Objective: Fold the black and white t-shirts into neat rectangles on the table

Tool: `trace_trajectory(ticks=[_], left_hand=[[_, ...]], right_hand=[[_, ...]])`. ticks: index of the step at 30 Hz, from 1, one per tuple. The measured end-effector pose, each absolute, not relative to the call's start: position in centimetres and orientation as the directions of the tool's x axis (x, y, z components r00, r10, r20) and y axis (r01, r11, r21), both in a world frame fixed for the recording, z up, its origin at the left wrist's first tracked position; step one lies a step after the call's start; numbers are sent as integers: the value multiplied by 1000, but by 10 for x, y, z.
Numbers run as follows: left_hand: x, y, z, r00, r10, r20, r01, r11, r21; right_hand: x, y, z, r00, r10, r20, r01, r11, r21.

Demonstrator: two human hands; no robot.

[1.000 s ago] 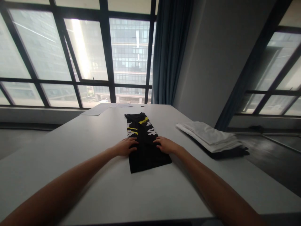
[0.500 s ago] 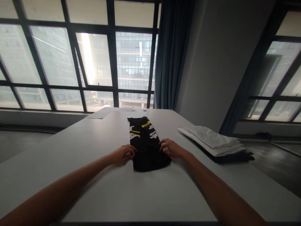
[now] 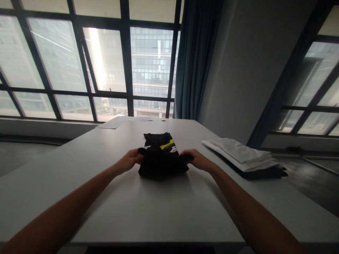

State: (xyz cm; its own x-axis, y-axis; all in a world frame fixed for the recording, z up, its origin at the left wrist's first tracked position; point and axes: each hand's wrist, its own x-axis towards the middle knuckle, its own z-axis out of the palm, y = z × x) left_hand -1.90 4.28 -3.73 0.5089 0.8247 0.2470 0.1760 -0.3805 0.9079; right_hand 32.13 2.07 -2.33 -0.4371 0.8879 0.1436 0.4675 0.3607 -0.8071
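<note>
A black T-shirt (image 3: 162, 165) with white and yellow print lies partly folded on the white table (image 3: 159, 211). Its near part is lifted and bent over, covering much of the print. On its left edge, my left hand (image 3: 132, 157) is closed, gripping the raised cloth. My right hand (image 3: 196, 158) pinches the opposite edge of the same raised part. The far end, with the collar, rests flat on the tabletop.
To the right lies a stack of folded white and black clothes (image 3: 241, 155) near the table's edge. Sheets of paper (image 3: 113, 122) lie at the far left end. Beyond are windows and a blue curtain (image 3: 198, 63).
Both hands have closed on the near part of the T-shirt and raised it, bending it toward the far end. The shirt now looks shorter and its print is partly covered.
</note>
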Motion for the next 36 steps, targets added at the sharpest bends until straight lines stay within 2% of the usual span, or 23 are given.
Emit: trace_trajectory(ticks=[3,5,8,12,14,19,23,26,28,31,36], left_hand=[[-13,61,-57,188,959,211,193,-246,950],[-15,69,-70,117,978,175,283,-202,938],[-19,71,-83,226,951,210,459,-294,838],[-19,64,-86,364,889,278,630,-455,629],[-17,62,-87,400,858,322,645,-513,567],[-14,61,-90,418,837,353,652,-547,525],[-16,57,-85,421,836,351,746,-540,391],[-20,51,-75,522,778,349,726,-621,296],[-24,49,-70,599,750,281,686,-661,304],[-32,49,-66,641,752,156,663,-644,382],[-45,51,-63,652,751,108,650,-626,430]], right_hand=[[314,38,-42,-99,969,226,561,242,-792],[310,45,-51,-30,977,212,655,180,-734],[308,46,-60,-106,977,185,730,202,-653],[305,42,-62,-164,965,205,775,255,-578],[304,42,-60,-159,961,225,784,261,-563],[303,34,-47,-172,945,279,794,301,-528],[303,22,-41,-176,966,189,883,239,-403],[304,19,-44,-228,942,245,895,302,-328],[305,22,-50,-293,926,237,875,360,-323],[308,29,-59,-348,926,148,874,377,-307],[319,33,-60,-335,928,162,885,369,-284]])
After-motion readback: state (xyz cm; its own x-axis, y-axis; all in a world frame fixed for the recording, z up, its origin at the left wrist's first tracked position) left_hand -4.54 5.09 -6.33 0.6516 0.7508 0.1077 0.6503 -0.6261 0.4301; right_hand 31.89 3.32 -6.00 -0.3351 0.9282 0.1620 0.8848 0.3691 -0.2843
